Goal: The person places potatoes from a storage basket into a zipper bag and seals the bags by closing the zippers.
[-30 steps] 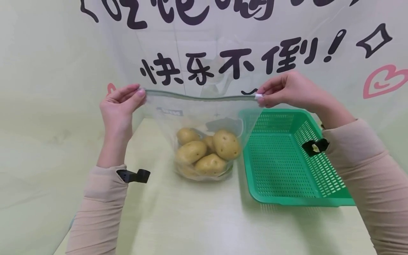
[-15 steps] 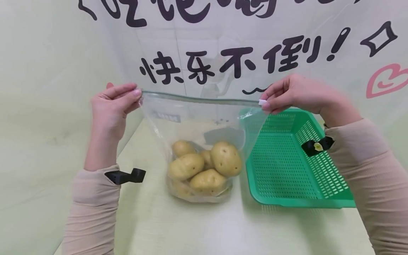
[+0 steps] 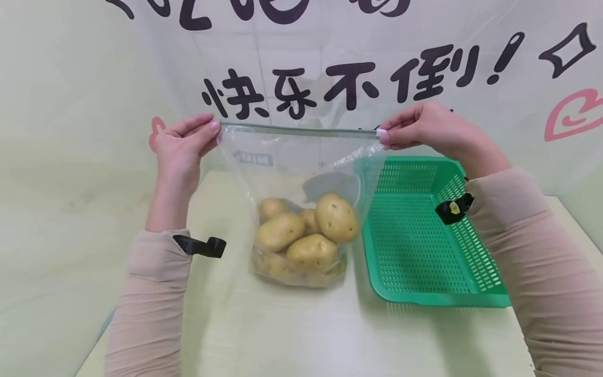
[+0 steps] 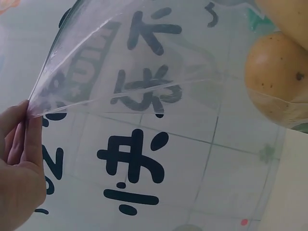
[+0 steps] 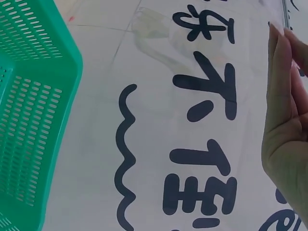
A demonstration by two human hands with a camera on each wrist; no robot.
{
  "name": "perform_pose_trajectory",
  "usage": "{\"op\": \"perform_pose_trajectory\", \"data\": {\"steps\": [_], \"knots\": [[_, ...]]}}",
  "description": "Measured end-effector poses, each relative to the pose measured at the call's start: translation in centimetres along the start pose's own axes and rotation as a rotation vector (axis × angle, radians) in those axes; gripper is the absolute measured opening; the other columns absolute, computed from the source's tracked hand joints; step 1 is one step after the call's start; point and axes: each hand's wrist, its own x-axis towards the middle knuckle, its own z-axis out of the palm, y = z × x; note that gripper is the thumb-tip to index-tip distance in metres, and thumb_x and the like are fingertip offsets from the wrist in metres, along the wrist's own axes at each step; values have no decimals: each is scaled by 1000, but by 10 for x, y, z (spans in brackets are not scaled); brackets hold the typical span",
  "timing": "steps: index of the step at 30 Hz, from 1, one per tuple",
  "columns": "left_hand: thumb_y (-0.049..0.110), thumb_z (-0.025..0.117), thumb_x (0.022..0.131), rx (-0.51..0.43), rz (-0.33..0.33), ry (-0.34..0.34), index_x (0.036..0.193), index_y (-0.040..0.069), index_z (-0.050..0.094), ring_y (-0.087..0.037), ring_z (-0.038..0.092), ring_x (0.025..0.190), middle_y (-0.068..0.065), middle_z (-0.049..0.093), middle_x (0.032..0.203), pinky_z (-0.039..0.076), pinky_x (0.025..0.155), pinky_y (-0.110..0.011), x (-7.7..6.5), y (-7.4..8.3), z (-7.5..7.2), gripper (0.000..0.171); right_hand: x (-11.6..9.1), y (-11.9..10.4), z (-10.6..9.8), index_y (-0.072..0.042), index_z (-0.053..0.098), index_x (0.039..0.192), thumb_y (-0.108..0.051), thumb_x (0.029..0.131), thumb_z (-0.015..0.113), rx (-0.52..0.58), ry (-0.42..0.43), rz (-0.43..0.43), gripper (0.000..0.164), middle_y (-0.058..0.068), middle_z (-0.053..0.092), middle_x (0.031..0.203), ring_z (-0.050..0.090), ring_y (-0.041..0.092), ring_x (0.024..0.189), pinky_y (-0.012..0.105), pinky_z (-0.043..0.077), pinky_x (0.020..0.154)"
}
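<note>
A clear zip bag (image 3: 301,157) hangs stretched between my two hands in the head view, its zip edge running nearly level along the top. Several potatoes (image 3: 313,251) lie heaped in its lower half. My left hand (image 3: 181,152) pinches the left top corner between thumb and fingers. At the other end my right hand (image 3: 433,131) pinches the right corner, by the white zip slider (image 3: 380,133). The left wrist view shows the left hand (image 4: 21,159) on the bag's corner and one potato (image 4: 276,79). In the right wrist view the fingertips of the right hand (image 5: 288,110) meet.
A green plastic basket (image 3: 419,246) stands on the pale table (image 3: 282,335), right of the bag and partly behind it. Behind everything hangs a white sheet (image 3: 301,47) with black lettering and pink hearts. Black camera mounts sit on both wrists.
The bag dipped lower in the view, then rose again with both hands. Its top edge, slanted half a second ago, is now almost level. Both hands have kept their pinch.
</note>
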Motion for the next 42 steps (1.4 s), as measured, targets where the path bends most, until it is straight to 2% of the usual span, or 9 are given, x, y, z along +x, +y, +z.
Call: {"op": "perform_pose_trajectory", "data": {"steps": [3,9,15,19,23,29,34,38,42], "knots": [[-5,78,71,8,5,7,88,1,75,-13,70,65,-6,74,74,58,64,-21,5,-4,1,18,4,1,4,-13,69,111,-26,83,74,12,58,-32,32,-11,73,83,69,3,82,16,52,82],[-4,75,74,-4,13,49,86,4,75,-12,70,64,-4,73,72,57,64,-19,15,-14,2,14,17,7,16,-9,72,104,-12,83,73,111,168,-112,21,-12,71,76,68,1,73,15,56,72],[-1,77,73,26,42,114,88,5,75,-10,69,69,-2,74,76,57,69,-18,21,-27,5,16,30,12,27,2,66,115,-11,86,70,87,274,-107,32,-18,67,71,66,-2,70,13,54,70],[0,76,76,72,65,155,93,5,74,-9,68,71,1,73,78,57,72,-17,25,-36,8,18,38,16,35,3,66,114,-11,86,69,74,343,-94,31,-19,64,68,63,-3,67,11,53,67],[-4,70,80,142,78,147,105,1,71,-7,66,80,5,72,82,56,74,-15,27,-44,7,26,44,22,42,1,67,112,-11,86,69,55,404,-62,29,-16,64,73,60,-4,67,11,51,67],[-5,67,82,269,82,128,112,1,67,-6,65,90,8,71,88,53,84,-15,30,-52,2,30,50,30,50,-1,67,111,-13,87,68,37,438,-42,27,-13,65,80,58,-6,68,11,49,67],[-2,68,83,340,84,155,113,0,66,-7,65,93,-3,72,104,53,85,-15,32,-58,-2,30,55,34,57,2,67,111,-8,87,66,92,456,-70,26,-17,63,75,59,-6,66,10,50,65],[-3,68,83,355,75,179,113,-2,66,-7,65,90,-9,70,112,54,79,-14,34,-63,-4,30,57,36,61,3,67,111,-6,87,66,108,459,-67,26,-7,67,82,59,-6,64,9,51,64],[-2,68,84,358,36,160,114,1,66,-6,64,89,-3,71,106,54,79,-14,33,-63,-7,31,58,39,62,1,66,113,-7,87,66,77,449,-48,27,4,70,95,59,-7,65,11,52,66]]}}
